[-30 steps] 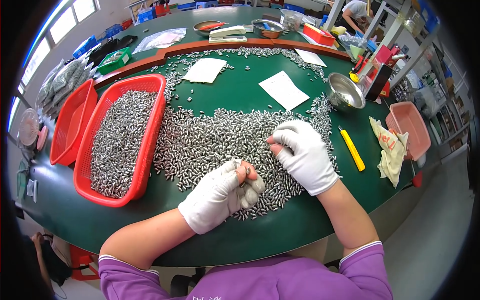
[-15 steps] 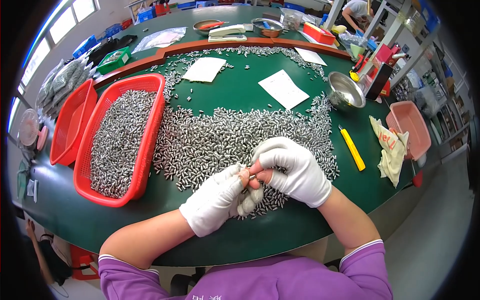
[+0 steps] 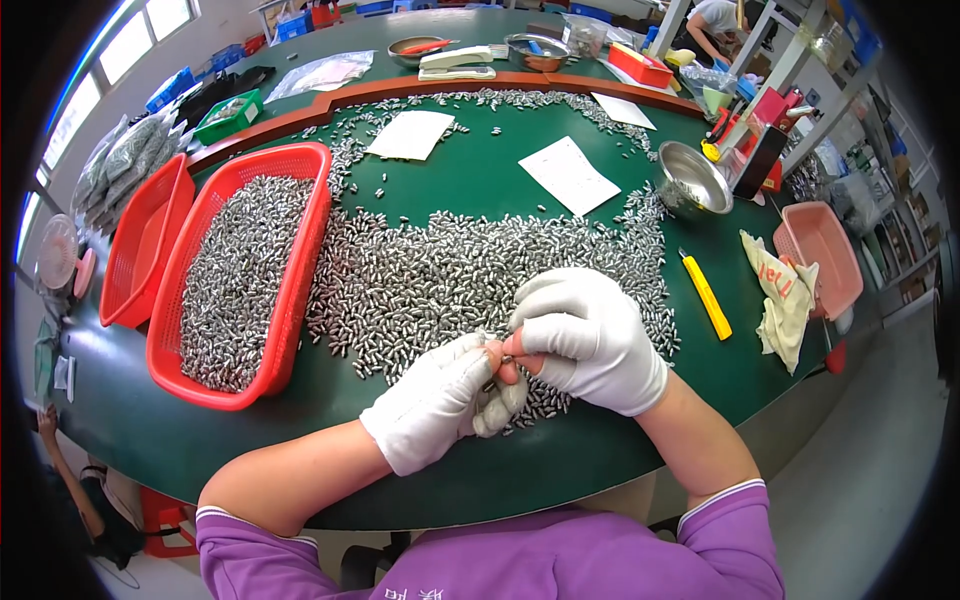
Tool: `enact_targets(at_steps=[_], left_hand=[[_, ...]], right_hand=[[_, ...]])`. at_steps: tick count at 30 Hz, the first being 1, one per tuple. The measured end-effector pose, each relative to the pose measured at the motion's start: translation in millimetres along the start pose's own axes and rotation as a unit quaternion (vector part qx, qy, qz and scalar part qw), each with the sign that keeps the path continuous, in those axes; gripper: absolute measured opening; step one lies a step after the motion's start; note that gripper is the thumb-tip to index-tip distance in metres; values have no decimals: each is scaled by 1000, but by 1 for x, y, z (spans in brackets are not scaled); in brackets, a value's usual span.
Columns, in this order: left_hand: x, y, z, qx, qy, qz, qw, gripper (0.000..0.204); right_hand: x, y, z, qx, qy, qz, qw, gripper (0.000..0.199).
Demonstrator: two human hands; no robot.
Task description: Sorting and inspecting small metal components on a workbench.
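Note:
My left hand and my right hand wear white gloves with some fingertips bare. They meet over the near edge of a wide spread of small silver metal pieces. Both hands are closed, fingertips pinched together on what looks like one small metal piece, mostly hidden by the fingers. More pieces fill a red plastic basket left of the spread.
Another red basket stands farther left. White papers lie beyond the pieces. At right are a steel bowl, a yellow utility knife, a cloth and a pink basket. A brown wooden rail borders the far side.
My right hand has shifted slightly to the right and its fingers have turned a little. The left hand stays nearly in place, and both still meet at the fingertips.

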State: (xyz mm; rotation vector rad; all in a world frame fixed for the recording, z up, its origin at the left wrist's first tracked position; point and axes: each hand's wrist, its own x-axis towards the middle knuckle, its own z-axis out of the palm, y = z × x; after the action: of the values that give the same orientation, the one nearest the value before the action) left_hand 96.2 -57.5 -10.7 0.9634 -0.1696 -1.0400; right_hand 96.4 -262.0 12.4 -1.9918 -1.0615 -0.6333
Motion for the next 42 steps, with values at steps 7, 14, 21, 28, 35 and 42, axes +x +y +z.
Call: enact_targets(at_steps=[7, 14, 21, 28, 35, 42], left_hand=[[-1, 0, 3, 17, 67, 6, 998, 33], [-2, 4, 5, 25, 58, 13, 998, 26], [-3, 8, 7, 66, 64, 10, 996, 29], [-3, 9, 12, 25, 102, 21, 994, 21], [-3, 5, 6, -1, 77, 39, 996, 22], [-1, 1, 4, -14, 74, 42, 996, 20]], right_hand=[[-2, 0, 1, 10, 0, 30, 1000, 23], [-8, 0, 0, -9, -3, 82, 997, 21], [-10, 0, 0, 18, -15, 105, 994, 21], [-11, 11, -14, -118, 71, 139, 981, 25], [-33, 16, -99, -427, 108, 398, 805, 36], [-112, 9, -119, -465, -38, 578, 670, 45]])
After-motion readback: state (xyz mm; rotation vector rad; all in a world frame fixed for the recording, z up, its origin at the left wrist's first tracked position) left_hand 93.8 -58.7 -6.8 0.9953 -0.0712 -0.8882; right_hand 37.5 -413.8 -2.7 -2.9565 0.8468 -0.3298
